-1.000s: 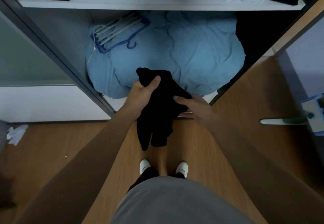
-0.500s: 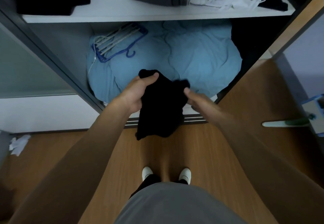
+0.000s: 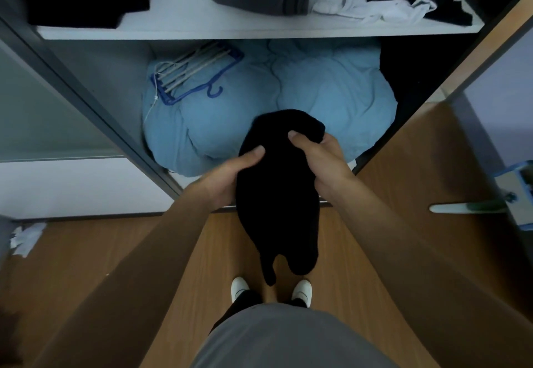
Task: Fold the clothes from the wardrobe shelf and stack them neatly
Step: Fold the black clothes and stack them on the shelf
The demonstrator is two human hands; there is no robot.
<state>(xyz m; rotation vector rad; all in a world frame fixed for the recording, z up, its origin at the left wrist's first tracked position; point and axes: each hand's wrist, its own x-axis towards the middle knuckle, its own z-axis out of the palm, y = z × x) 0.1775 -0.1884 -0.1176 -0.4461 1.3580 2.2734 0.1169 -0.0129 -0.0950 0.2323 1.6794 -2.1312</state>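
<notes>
Hanging black garment (image 3: 277,194) between hands (image 3: 281,163)

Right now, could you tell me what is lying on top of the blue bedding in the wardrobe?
A blue hanger rack with pale rods lies on the blue bedding, toward its back left. The black garment held in both hands covers the bedding's front edge, so anything there is hidden.

No readable text, label, brand, number or sign appears anywhere. Nothing near the fingers carries any lettering that can be made out.
</notes>
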